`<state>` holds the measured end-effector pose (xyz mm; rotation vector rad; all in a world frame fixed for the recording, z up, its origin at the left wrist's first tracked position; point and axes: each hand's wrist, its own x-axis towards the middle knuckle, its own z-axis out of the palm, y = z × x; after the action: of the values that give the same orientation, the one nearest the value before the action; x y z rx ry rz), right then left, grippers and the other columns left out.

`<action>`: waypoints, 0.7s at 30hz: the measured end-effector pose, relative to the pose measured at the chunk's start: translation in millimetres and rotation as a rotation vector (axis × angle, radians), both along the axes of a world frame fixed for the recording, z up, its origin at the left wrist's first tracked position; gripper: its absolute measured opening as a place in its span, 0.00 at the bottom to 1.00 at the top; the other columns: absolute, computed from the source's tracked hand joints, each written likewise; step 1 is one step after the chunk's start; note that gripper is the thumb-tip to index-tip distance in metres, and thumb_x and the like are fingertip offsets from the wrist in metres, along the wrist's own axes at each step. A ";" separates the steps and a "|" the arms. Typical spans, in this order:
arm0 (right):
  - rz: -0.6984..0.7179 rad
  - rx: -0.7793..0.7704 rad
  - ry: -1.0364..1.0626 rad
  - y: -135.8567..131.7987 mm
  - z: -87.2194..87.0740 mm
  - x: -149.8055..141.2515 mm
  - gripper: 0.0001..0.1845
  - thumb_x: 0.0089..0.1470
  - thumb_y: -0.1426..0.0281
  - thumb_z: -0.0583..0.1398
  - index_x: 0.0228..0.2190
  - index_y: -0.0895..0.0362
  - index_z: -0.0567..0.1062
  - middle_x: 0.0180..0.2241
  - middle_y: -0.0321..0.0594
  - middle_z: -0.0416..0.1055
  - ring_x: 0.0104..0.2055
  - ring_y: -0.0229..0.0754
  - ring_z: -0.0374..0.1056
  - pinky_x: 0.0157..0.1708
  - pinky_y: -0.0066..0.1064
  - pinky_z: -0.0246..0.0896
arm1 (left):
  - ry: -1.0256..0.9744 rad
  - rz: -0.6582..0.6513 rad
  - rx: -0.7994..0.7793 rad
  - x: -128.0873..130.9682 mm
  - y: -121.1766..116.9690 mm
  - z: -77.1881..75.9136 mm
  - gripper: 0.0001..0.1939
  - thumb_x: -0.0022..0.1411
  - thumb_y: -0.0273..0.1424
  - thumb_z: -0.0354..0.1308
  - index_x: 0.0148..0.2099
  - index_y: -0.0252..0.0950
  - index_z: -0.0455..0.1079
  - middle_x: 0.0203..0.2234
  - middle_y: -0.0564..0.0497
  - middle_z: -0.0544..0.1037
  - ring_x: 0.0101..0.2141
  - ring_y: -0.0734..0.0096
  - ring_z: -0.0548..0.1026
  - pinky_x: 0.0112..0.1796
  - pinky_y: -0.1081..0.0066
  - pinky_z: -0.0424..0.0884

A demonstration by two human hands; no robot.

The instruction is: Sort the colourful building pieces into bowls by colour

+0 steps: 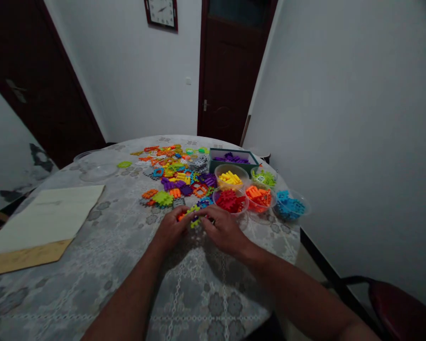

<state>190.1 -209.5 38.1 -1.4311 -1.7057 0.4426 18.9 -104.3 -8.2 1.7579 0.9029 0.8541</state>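
Note:
Close together near the middle of the table, my left hand (172, 227) and my right hand (224, 228) both grip a small cluster of interlocking plastic pieces (194, 219). Lime green shows most on it, with bits of orange and purple. My left fingers are closed on its left side. The right thumb and fingers pinch its other side, and they partly hide it. Just beyond my hands lie lime green toothed pieces (163, 198) and orange pieces (150, 193). A clear bowl of red pieces (230, 201) stands right behind my right hand.
A wide heap of mixed pieces (173, 166) spreads behind. Clear bowls hold yellow (230, 178), orange (258, 194), green (264, 178) and blue pieces (289, 206). Purple pieces fill a dark green box (215, 166). Paper on a board (46, 218) lies left; a chair (397, 303) stands right.

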 end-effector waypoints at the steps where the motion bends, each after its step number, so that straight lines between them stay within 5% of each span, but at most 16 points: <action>1: -0.030 0.012 0.011 -2.0 4.7 6.1 0.13 0.65 0.73 0.59 0.45 0.51 0.82 0.43 0.40 0.79 0.45 0.44 0.74 0.49 0.37 0.67 | -0.002 0.022 -0.032 0.2 -0.1 -0.7 0.18 0.64 0.49 0.60 0.39 0.39 0.76 0.30 0.51 0.76 0.29 0.64 0.73 0.31 0.68 0.69; 4: -0.151 0.114 -0.043 -6.0 21.6 43.5 0.12 0.65 0.72 0.58 0.43 0.52 0.81 0.44 0.41 0.80 0.45 0.45 0.74 0.49 0.37 0.67 | -0.017 0.094 -0.106 0.5 0.4 -3.5 0.19 0.64 0.51 0.61 0.39 0.39 0.76 0.24 0.54 0.73 0.22 0.67 0.70 0.27 0.68 0.66; 8: -0.464 0.216 -0.241 1.8 41.9 135.9 0.12 0.61 0.72 0.57 0.41 0.54 0.80 0.42 0.43 0.80 0.42 0.46 0.74 0.48 0.36 0.65 | -0.045 0.099 -0.112 0.2 2.8 -6.2 0.14 0.62 0.45 0.64 0.42 0.40 0.76 0.26 0.53 0.75 0.22 0.68 0.71 0.27 0.67 0.67; 11: -0.710 0.071 -0.414 13.2 50.0 211.7 0.13 0.60 0.73 0.56 0.42 0.55 0.79 0.41 0.44 0.81 0.39 0.45 0.74 0.44 0.33 0.64 | -0.074 0.084 -0.129 1.1 3.4 -6.8 0.15 0.62 0.42 0.63 0.48 0.42 0.74 0.27 0.55 0.75 0.22 0.69 0.72 0.27 0.68 0.67; 14: -0.814 -0.063 -0.512 20.8 51.6 266.6 0.13 0.58 0.75 0.57 0.41 0.56 0.80 0.40 0.46 0.82 0.38 0.46 0.73 0.42 0.33 0.63 | -0.079 0.080 -0.144 2.1 3.5 -6.8 0.20 0.62 0.42 0.64 0.54 0.42 0.72 0.26 0.56 0.74 0.22 0.68 0.72 0.27 0.68 0.67; 17: -0.842 -0.107 -0.531 21.7 49.0 293.6 0.13 0.54 0.77 0.58 0.37 0.57 0.81 0.37 0.47 0.82 0.37 0.46 0.74 0.42 0.33 0.63 | -0.041 0.082 -0.140 2.2 4.5 -6.3 0.19 0.62 0.43 0.64 0.51 0.40 0.74 0.25 0.55 0.74 0.22 0.67 0.72 0.27 0.68 0.67; 21: -0.855 -0.069 -0.562 18.8 44.3 293.9 0.18 0.55 0.79 0.55 0.42 0.58 0.82 0.44 0.50 0.81 0.44 0.48 0.75 0.50 0.35 0.65 | -0.005 0.071 -0.131 2.0 5.2 -5.5 0.15 0.62 0.44 0.64 0.46 0.40 0.75 0.22 0.55 0.74 0.22 0.67 0.71 0.26 0.67 0.66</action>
<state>484.0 -190.7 82.4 -2.2958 -1.2803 -0.4101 20.8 -99.1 -13.7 1.6189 1.0010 0.8259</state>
